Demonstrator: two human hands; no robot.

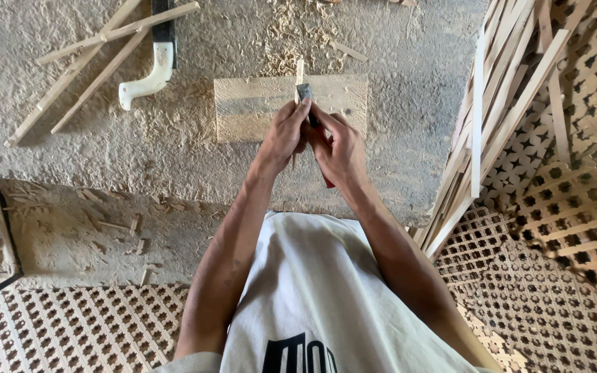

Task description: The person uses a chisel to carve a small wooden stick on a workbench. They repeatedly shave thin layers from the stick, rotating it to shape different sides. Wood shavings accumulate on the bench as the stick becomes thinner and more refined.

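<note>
My left hand and my right hand are close together over a pale wooden block that lies on the concrete floor. My right hand grips a chisel with a red handle and a grey metal blade. A thin wooden strip stands across the block, held by my left hand, with the blade tip against it. Most of the handle is hidden by my fingers.
A handsaw with a white handle lies at the upper left among long thin sticks. Wood shavings lie scattered behind the block. Wooden lattice panels and slats lean at the right. More lattice lies at the lower left.
</note>
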